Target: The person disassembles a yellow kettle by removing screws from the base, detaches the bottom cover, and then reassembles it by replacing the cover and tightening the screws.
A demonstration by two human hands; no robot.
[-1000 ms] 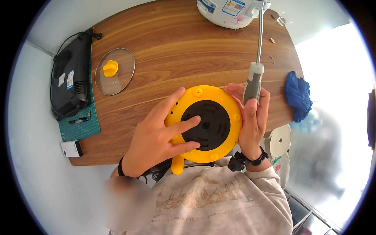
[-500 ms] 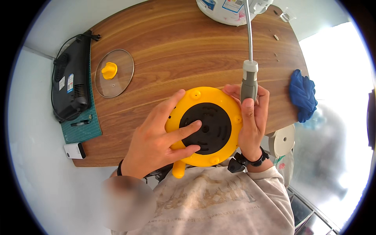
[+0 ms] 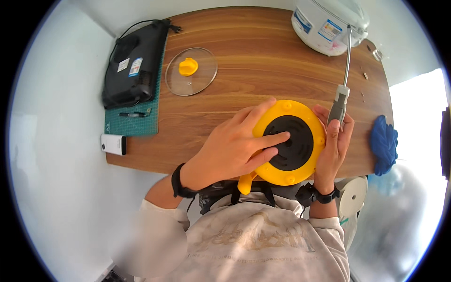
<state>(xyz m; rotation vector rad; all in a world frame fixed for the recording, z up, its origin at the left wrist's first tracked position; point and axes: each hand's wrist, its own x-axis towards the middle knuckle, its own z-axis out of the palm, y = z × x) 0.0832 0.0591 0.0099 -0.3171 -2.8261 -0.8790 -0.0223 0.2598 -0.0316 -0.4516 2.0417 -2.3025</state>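
A round yellow electric pot (image 3: 306, 111) is tipped so that its underside, with a slotted black centre plate (image 3: 302, 145), faces me over the table's near edge. Its stubby yellow handle (image 3: 244, 184) points toward my body. My left hand (image 3: 225, 148) grips the pot's left side, two fingers reaching across the black plate. On the other side, my right hand (image 3: 330, 157) closes around a screwdriver (image 3: 337, 105) by its grey handle while also touching the pot's rim. The screwdriver's shaft points up and away from me, its tip clear of the pot.
Beyond my left hand lies a glass lid (image 3: 203, 77) with a yellow knob. A black appliance (image 3: 129, 70) and a marker (image 3: 132, 114) rest on a green mat (image 3: 136, 126), near a white power bank (image 3: 112, 144). A white cooker (image 3: 324, 28) stands far right; a blue cloth (image 3: 384, 145) hangs at the right edge.
The view has shifted, so the table and its things appear farther right. The pot and both hands also appear farther right, and the screwdriver leans more to the right. Both grips look the same.
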